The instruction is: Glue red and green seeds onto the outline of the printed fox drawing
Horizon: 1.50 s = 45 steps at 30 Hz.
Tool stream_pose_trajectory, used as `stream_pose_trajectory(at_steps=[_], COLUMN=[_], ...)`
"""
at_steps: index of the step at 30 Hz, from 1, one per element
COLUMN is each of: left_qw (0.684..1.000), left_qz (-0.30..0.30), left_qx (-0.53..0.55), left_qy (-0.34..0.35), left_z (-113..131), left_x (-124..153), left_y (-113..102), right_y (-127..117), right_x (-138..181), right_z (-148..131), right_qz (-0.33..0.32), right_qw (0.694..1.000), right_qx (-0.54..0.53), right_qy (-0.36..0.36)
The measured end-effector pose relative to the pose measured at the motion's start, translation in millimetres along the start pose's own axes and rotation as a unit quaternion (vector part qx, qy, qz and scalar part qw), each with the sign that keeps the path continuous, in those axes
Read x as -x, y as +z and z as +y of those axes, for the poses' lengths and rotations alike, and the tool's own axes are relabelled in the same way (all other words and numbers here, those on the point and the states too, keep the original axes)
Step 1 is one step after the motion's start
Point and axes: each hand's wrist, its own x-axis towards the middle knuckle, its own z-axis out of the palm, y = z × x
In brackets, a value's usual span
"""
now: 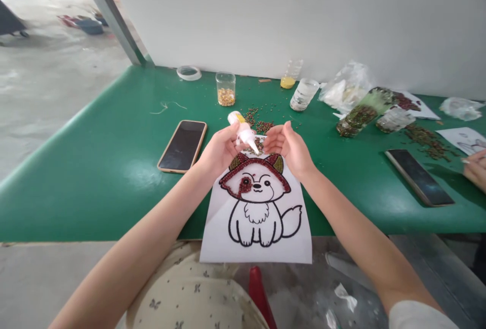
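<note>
At mid-frame, the left hand (223,148) pinches a bottle (240,127), the right hand (290,150) spreads loosely, seemingly empty, and seeds (261,161) edge the drawing (258,196)'s head, its body (255,225) bare.

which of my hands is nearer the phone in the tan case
Left: your left hand is just right of the phone; your right hand is farther right, beyond the white bottle.

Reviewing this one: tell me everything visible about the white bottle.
The white bottle looks like plastic, with a yellow patch near its base and a slim, tapering nozzle, no cap on the tip. The left hand grips it tilted, nozzle slanting down to the picture's right, near the top of the drawing sheet. Whether the tip touches anything is unclear; its contents cannot be seen.
</note>
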Motion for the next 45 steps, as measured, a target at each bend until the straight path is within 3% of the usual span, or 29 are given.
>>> stream_pose_trajectory(at_steps=[3, 5, 13, 17, 20, 24, 31, 37, 45], left_qw=[0.996, 0.995, 0.998, 0.999, 0.999, 0.999, 1.0, 0.999, 0.999], left_qz=[0.077, 0.095, 0.052, 0.031, 0.039, 0.049, 0.024, 0.045, 0.048], left_qx=[0.046, 0.042, 0.047, 0.038, 0.037, 0.023, 0.007, -0.002, -0.007], left_qy=[-0.001, 0.008, 0.005, 0.0, -0.002, 0.002, 0.012, 0.008, 0.006], left_z=[4, 4, 3, 4, 5, 4, -1, -1, 0], left_x=[-5, -7, -9, -9, -9, -9, -10, -10, -10], left_y=[-4, -7, -10, -11, -11, -10, -10, -9, -9], right_y=[-2, -3, -8, -11, -11, -10, -6, -6, -7], right_x=[-1, -2, -5, -4, -1, 4, 7, 7, 8], right_z=[0, 2, 7, 5, 4, 3, 1, 0, -1], right_qz=[0.01, 0.01, -0.004, 0.001, 0.024, 0.056, 0.05, 0.047, 0.047], right_qw=[0.998, 0.997, 0.992, 0.987, 0.958, 0.887, 0.821, 0.806, 0.811], right_qx=[0.044, 0.076, 0.124, 0.146, 0.25, 0.407, 0.502, 0.519, 0.514], right_qy=[-0.032, -0.031, -0.018, -0.071, -0.139, -0.211, -0.268, -0.281, -0.275])
